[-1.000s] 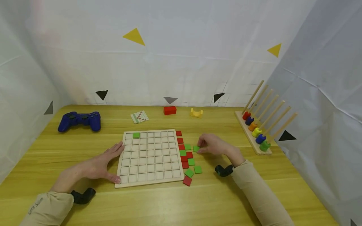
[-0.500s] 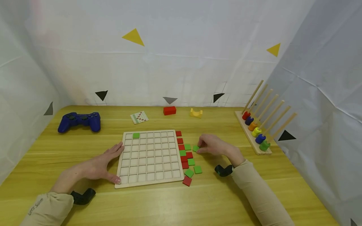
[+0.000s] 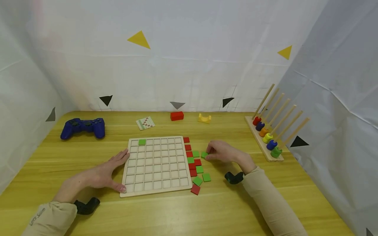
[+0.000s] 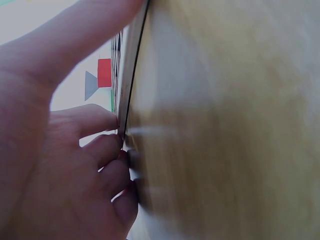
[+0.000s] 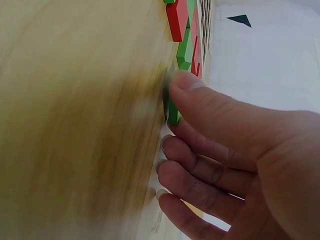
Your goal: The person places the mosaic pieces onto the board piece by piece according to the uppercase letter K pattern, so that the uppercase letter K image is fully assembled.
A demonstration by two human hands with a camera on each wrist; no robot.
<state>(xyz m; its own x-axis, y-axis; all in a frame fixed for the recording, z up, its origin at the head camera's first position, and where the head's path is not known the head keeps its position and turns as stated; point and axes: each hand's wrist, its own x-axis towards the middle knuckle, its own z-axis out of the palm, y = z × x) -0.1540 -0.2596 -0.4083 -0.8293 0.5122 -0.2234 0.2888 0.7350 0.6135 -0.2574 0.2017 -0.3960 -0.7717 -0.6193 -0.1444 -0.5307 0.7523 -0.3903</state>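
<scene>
We see that what counts here is the span from right to left across the bench [image 3: 159, 216]: the flat square green tile [image 3: 204, 155] lies on the right side of the pale square wooden grid board [image 3: 157, 176], apart from it, with a loose bunch of flat red and green square tiles [image 3: 197, 162] in between. The tile's sides look about equal, so we find no long axis to line up; it sits a little askew to the cells.

The right hand [image 3: 222, 151] is by far the nearer. It reaches in from the tile's right, thumb and forefinger closed at the tile's edge in what we judge a pinch, the other fingers curled loosely behind. We cannot tell whether the tile is off the wood.

The left hand [image 3: 103, 172] is on the opposite side, the whole board between it and the tile. Its fingers are spread, fingertips against the board's left edge and thumb at the near left corner, gripping nothing. One flat green tile set in the board [image 3: 142, 142] occupies the far row, second cell from the left.
</scene>
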